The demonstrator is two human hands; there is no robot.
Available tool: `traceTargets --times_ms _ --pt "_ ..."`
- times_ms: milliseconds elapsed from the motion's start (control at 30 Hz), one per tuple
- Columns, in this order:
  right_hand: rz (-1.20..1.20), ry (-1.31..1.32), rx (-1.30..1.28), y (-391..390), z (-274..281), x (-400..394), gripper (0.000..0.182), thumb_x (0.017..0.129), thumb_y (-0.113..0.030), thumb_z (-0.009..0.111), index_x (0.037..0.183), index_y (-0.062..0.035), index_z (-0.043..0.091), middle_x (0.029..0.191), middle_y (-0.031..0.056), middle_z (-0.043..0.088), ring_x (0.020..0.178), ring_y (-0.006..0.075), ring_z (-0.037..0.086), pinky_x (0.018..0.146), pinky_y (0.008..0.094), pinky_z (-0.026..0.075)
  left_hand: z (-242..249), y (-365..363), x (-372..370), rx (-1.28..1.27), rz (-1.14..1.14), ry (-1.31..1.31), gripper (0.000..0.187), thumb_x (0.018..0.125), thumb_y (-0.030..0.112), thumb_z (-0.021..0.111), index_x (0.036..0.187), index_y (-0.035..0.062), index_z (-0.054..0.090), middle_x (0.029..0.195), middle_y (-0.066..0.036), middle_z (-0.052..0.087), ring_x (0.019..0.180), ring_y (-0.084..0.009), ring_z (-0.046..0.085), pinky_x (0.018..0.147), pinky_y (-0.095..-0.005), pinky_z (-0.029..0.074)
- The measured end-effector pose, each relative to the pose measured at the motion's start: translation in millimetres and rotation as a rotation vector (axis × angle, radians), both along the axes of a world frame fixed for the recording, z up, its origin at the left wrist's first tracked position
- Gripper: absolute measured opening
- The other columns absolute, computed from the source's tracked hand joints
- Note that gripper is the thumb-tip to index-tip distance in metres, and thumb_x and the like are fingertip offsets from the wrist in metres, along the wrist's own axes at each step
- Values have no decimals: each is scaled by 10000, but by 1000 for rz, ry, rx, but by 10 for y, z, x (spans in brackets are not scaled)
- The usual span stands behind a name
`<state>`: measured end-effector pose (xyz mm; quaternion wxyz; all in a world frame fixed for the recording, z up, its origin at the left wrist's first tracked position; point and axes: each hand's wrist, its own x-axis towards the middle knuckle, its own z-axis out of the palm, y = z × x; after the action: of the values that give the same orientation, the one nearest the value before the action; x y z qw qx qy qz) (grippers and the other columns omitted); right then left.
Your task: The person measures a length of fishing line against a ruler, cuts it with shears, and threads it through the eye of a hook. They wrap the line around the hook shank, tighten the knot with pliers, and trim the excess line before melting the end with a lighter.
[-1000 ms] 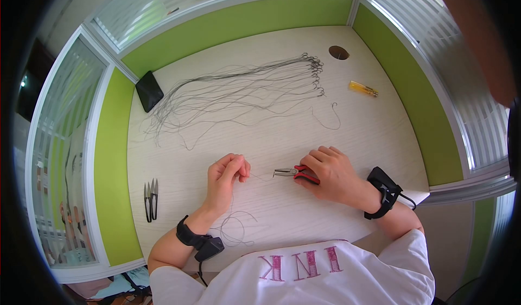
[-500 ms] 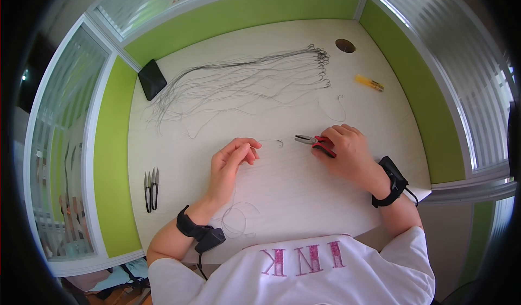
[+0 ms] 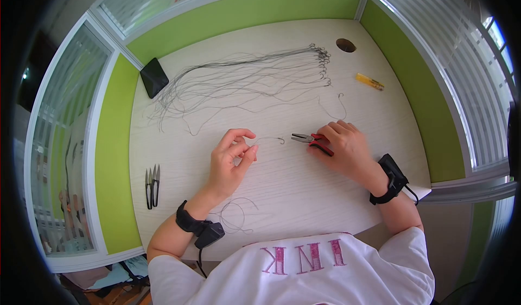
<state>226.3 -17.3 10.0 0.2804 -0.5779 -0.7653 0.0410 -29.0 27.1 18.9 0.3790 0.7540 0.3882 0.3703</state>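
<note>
Between thumb and fingers, my left hand [image 3: 230,158] pinches a thin line that runs right to a small hook [image 3: 281,141]. My right hand [image 3: 344,145] is wrapped round the red-and-black handles of pliers [image 3: 302,137], whose jaws point left towards the hook without touching it. Below my left hand, a loose coil of line [image 3: 239,215] lies on the table near my wrist. Beyond both hands, a bundle of lines [image 3: 233,63] stretches across the table, with several hooks [image 3: 324,58] at its right end. A separate hook [image 3: 341,95] on a short line lies above my right hand.
Two small pointed snips [image 3: 152,187] lie at the left of the table [image 3: 304,196]. A black object [image 3: 154,78] sits at the back left. Near the right side are a yellow tube [image 3: 370,82] and a round hole [image 3: 345,45]. Green partitions [image 3: 244,14] surround the table.
My left hand's fingers have moved up and spread somewhat, with the thumb tip now lower right. The pliers have shifted slightly left and up in my right hand.
</note>
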Motion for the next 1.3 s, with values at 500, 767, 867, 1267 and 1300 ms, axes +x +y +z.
traceTargets --times_ms 500,767,867,1267,1300 --pt "-101 703 -95 70 216 103 223 796 -229 688 833 -50 560 699 10 515 625 140 471 609 256 384 20 29 -23 355 -2 126 161 760 36 663 635 6 567 996 -87 596 806 -191 540 701 -279 437" --pt "-142 1522 435 165 324 535 152 838 -143 584 893 -38 490 786 20 468 714 123 432 681 264 363 41 67 -14 369 140 168 98 761 41 665 686 7 611 1077 -90 588 988 -230 516 794 -331 439" --pt "-164 1151 239 139 283 420 153 813 -137 619 875 -32 528 794 19 492 710 136 453 660 262 382 18 149 -101 458 99 206 46 755 37 668 753 12 630 1084 -100 591 1040 -245 505 816 -349 437" --pt "-49 -10 84 15 -6 -67 273 712 -198 707 911 -64 577 862 62 542 812 236 513 713 337 400 153 116 -38 385 150 128 341 691 60 735 1010 61 615 1254 -117 485 1159 -286 479 958 -378 401" --pt "-50 -10 81 8 -26 -77 273 712 -198 707 911 -64 577 862 62 542 812 236 513 713 337 400 136 121 -42 441 106 184 321 692 56 731 995 64 624 1229 -104 505 1148 -282 484 953 -375 403"
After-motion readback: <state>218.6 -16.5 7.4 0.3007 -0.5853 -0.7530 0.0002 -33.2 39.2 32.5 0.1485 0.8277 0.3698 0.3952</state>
